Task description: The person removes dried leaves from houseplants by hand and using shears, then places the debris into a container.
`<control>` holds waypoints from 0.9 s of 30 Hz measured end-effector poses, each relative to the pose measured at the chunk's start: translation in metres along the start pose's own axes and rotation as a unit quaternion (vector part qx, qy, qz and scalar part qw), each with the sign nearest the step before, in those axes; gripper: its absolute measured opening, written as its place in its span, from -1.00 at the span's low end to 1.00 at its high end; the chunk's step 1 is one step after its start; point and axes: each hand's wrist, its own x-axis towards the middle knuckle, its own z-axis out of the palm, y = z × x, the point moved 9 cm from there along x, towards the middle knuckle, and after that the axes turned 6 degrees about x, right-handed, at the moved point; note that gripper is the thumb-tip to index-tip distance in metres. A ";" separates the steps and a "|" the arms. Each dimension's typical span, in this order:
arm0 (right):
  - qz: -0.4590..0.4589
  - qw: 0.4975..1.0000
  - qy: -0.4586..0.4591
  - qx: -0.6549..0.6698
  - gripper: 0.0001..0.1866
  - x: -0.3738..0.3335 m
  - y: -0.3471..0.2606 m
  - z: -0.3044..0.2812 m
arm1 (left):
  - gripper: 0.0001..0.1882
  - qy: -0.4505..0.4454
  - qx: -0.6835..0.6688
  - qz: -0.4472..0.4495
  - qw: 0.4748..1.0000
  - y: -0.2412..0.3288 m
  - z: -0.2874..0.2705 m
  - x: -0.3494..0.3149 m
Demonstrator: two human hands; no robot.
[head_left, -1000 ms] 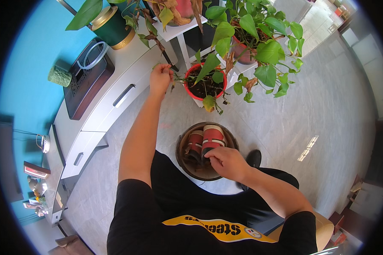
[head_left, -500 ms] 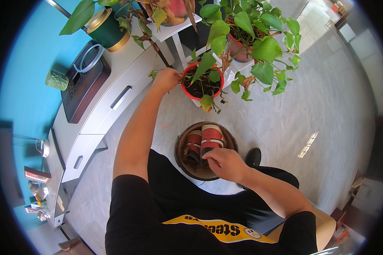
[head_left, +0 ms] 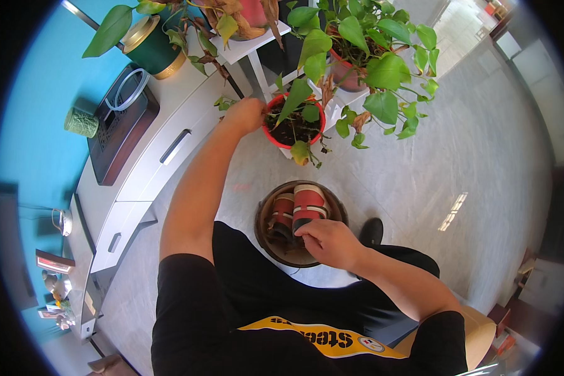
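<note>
My left hand (head_left: 244, 116) reaches to the left rim of a red plant pot (head_left: 323, 128) with dark soil and a few leafy stems. Its fingers are curled closed against the rim; what they hold, if anything, is hidden. My right hand (head_left: 333, 243) is over a round brown tub (head_left: 261, 237) on the floor between my legs. Thumb and forefinger are pinched together, with whatever they hold too small to make out. Inside the tub lie two red, cream and black shoe-like things (head_left: 310, 203) and some dry brown plant bits; the right fingers overlap the black end of the larger one.
A bushy green plant (head_left: 385, 72) and a withered one stand on the white plant stand (head_left: 254, 47). Left is a white drawer cabinet (head_left: 147, 169) bearing a dark tray (head_left: 120, 141), a green-and-gold canister (head_left: 150, 50) and green twine (head_left: 81, 122). A dark shoe (head_left: 371, 232) is right of the tub.
My left hand has shifted slightly and its fingers now sit closer against the pot's rim. The right hand stays pinched over the tub. The whole view has moved a little.
</note>
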 end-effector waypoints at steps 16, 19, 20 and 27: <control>-0.019 1.000 0.006 -0.003 -0.83 -0.001 -0.006 -0.002 | -0.79 0.035 -0.029 -0.009 0.999 -0.007 0.010 -0.004; -0.017 1.000 0.005 -0.004 -0.83 0.001 -0.007 -0.001 | -0.79 0.094 -0.088 -0.032 0.991 -0.017 0.018 -0.008; -0.017 1.000 0.004 -0.004 -0.83 0.001 -0.007 0.000 | -0.79 0.115 -0.111 -0.040 0.986 -0.022 0.021 -0.009; -0.014 1.000 0.000 -0.006 -0.83 0.000 -0.005 0.002 | -0.77 0.198 -0.248 -0.091 0.944 -0.038 0.031 -0.016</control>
